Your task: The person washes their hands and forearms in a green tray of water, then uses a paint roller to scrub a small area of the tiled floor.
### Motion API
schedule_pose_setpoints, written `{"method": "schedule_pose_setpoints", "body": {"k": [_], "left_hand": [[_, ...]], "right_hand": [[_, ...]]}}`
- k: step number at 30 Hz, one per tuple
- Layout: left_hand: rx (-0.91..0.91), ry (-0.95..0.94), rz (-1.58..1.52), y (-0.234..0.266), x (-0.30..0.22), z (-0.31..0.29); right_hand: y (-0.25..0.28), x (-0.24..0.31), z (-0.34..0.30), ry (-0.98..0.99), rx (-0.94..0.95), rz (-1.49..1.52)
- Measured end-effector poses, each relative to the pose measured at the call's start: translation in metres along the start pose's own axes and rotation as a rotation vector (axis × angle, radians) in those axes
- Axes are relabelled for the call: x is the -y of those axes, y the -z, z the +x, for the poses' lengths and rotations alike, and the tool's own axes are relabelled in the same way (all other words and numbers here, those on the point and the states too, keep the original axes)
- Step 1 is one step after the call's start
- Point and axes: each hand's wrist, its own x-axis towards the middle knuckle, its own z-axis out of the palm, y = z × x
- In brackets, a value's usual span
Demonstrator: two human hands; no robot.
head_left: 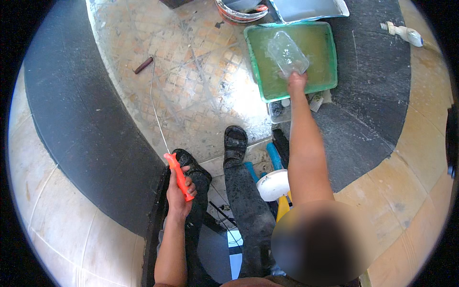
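My left hand [180, 189] is wrapped round the orange handle of a small paint roller [180, 178]. Its long thin wire reaches forward over the floor and ends in a short dark brown roller [143, 65]. Further ahead on the right, my right hand [297, 81] grips the near end of a clear plastic container [289, 53]. The container is tilted at the surface of murky yellowish-green water in a green rectangular basin [332, 71]. My right fingertips are partly hidden, and how deep the container dips is hard to tell.
Behind the basin stand a grey-filled tray [311, 10] and a bucket [236, 13]. A clear box [279, 115] of small items sits below the basin. By my right leg are a white round object [273, 185] and blue-handled tools [274, 155]. A white bottle [406, 34] lies far right.
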Motion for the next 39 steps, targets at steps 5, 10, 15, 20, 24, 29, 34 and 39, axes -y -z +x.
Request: {"method": "schedule_pose_setpoints", "body": {"k": [5,10,15,20,24,29,34,39], "left_hand": [[0.002,-0.017,-0.012,-0.001,0.004,-0.001],[0.031,-0.058,-0.121,0.018,0.026,-0.008],[0.046,-0.032,-0.125,0.01,0.039,-0.022],[0.02,-0.033,-0.109,0.012,0.029,-0.034],[0.032,-0.029,-0.093,0.034,0.016,-0.041],[-0.011,-0.055,-0.024,0.044,0.0,-0.063],[-0.02,-0.078,-0.016,0.055,0.007,-0.067],[0.012,-0.044,-0.075,0.056,0.028,-0.064]], "right_hand": [[-0.039,0.053,-0.066,-0.042,0.017,0.141],[-0.109,0.17,-0.142,-0.183,-0.006,0.002],[-0.143,0.285,-0.165,-0.206,0.084,-0.198],[-0.216,0.375,-0.15,-0.18,0.21,-0.122],[-0.288,0.423,-0.086,-0.229,0.131,-0.029],[-0.373,0.51,-0.03,-0.057,0.036,-0.289],[-0.43,0.585,-0.041,0.382,-0.065,-1.042],[-0.452,0.633,-0.034,0.968,-0.168,-1.531]]}}
